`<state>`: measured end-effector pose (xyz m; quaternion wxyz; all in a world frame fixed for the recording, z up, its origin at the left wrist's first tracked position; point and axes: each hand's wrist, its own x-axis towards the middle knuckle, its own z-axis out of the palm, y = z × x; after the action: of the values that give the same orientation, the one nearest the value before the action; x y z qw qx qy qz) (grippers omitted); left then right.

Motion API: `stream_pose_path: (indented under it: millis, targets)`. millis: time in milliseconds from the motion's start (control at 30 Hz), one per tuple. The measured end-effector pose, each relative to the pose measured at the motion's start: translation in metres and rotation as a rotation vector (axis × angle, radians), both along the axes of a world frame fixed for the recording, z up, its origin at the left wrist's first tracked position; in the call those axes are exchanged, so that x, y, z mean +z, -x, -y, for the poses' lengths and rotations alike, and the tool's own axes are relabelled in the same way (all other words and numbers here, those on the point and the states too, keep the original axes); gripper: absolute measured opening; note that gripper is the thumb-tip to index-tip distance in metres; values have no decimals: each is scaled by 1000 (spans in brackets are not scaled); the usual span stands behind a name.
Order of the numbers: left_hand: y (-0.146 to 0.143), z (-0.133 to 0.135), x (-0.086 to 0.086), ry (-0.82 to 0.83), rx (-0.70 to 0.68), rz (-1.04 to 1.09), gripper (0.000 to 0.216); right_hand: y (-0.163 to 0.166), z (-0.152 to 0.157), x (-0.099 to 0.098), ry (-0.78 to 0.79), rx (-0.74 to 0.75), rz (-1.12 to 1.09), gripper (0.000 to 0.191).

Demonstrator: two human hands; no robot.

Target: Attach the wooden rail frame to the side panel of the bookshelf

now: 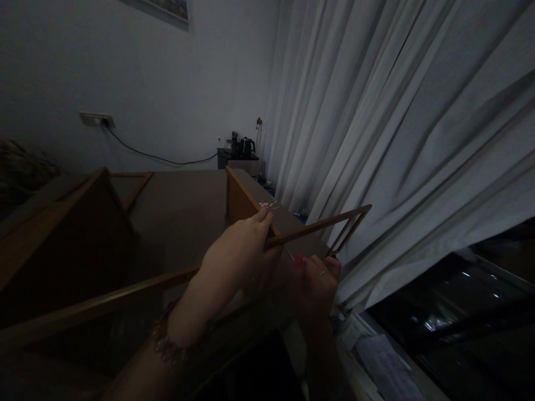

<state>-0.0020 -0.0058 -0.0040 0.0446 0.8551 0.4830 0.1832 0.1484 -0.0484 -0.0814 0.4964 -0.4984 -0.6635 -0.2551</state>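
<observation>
My left hand [240, 245] is closed around a long wooden frame [326, 224] where it meets an upright wooden panel [242, 201]. Its thumb and forefinger press near the panel's top edge; the other fingers are mostly hidden. In my right hand [315, 278] is a screwdriver [298, 259] with a red handle. Its thin metal shaft points up and left at the frame's bar, close to the joint. Whether the tip touches a screw cannot be made out. Just beyond the left fingertips, small pale pieces of hardware [268, 204] lie on the brown tabletop [188, 203].
Another wooden piece [62, 223] stands on the left of the table. White curtains [359, 139] hang close along the right. A black kettle [246, 146] stands on a small cabinet at the back, and a cable [163, 162] runs along the wall. The scene is dim.
</observation>
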Motion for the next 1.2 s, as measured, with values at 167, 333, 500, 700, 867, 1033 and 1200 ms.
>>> stream_pose_path:
  millis: [167, 333, 500, 700, 867, 1033, 1200]
  targets:
    - [0, 0, 1, 7, -11, 14, 50, 0, 0, 3, -13, 18, -19, 41]
    - [1, 0, 2, 30, -9, 8, 48, 0, -1, 2, 4, 34, -23, 40]
    - [0, 2, 3, 27, -6, 17, 55, -4, 2, 0, -16, 43, -29, 39]
    - [0, 0, 2, 17, -8, 11, 47, -2, 0, 2, -28, 23, -13, 40]
    - [0, -2, 1, 11, -4, 8, 49, 1, 1, 3, -11, 30, 40, 39]
    - [0, -1, 0, 31, -5, -3, 49, -1, 3, 5, -2, 26, 89, 39]
    - [0, -1, -1, 19, -10, 16, 48, -7, 1, 8, -2, 38, 170, 34]
